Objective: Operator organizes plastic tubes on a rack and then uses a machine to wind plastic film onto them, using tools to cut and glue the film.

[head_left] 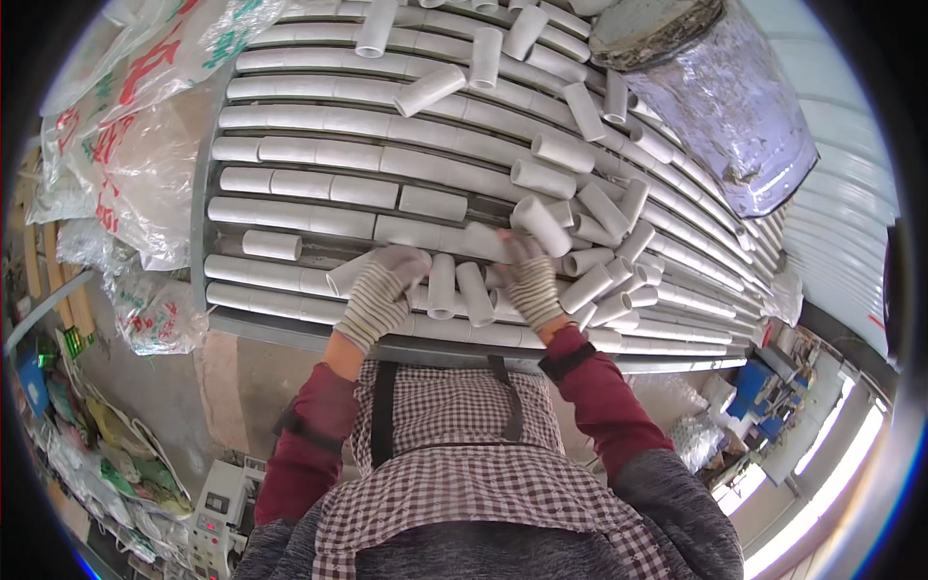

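White cardboard-like tubes lie in long rows on a slatted rack [203, 232] in front of me. My left hand [382, 290], in a striped knit glove, is closed over the end of a slanted tube [346, 275] at the near rows. My right hand [530, 275], gloved alike with a reddish fingertip showing, has its fingers closed at a blurred tube [483, 241]. Just beyond those fingers a thicker-looking tube [541, 225] tilts up. Two loose tubes [442, 287] lie between my hands.
Loose tubes [604, 208] are heaped right of my right hand, and several more lie crosswise over the far rows. A lilac plastic-wrapped bucket [725, 116] stands at the far right. Printed clear plastic bags [145, 145] hang at the left. A control box [217, 512] is at lower left.
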A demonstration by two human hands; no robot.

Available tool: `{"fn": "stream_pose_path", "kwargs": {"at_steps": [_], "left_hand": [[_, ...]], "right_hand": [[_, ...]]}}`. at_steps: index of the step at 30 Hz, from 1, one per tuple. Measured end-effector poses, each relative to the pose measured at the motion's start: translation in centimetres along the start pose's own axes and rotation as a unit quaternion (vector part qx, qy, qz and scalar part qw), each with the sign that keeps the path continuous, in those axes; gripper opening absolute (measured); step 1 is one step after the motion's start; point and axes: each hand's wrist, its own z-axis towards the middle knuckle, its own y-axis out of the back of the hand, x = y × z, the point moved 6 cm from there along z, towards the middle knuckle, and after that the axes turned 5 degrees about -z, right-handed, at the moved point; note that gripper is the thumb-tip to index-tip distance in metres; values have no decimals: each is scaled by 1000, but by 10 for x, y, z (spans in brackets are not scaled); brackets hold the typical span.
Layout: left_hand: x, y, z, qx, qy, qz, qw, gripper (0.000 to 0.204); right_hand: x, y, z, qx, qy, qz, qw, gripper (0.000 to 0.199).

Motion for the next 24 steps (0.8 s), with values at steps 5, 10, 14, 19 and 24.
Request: {"fn": "stream_pose_path", "kwargs": {"at_steps": [5,10,14,19,24], "left_hand": [[22,24,-9,40,77,211,974,47],[29,51,-4,73,219,385,894,53],[2,2,-21,-106,175,277,939,45],[-20,-78,-21,-237,222,19,945,42],[-38,-140,-19,-212,284,94,930,64]], "right_hand": [[3,16,-19,-85,118,-41,989,45],[-34,64,-26,-88,-84,-123,985,46],[-74,59,-59,3,84,-242,967,41],[-140,88,-87,-9,121,-241,963,39],[-221,118,-99,-7,57,-241,969,53]]}}
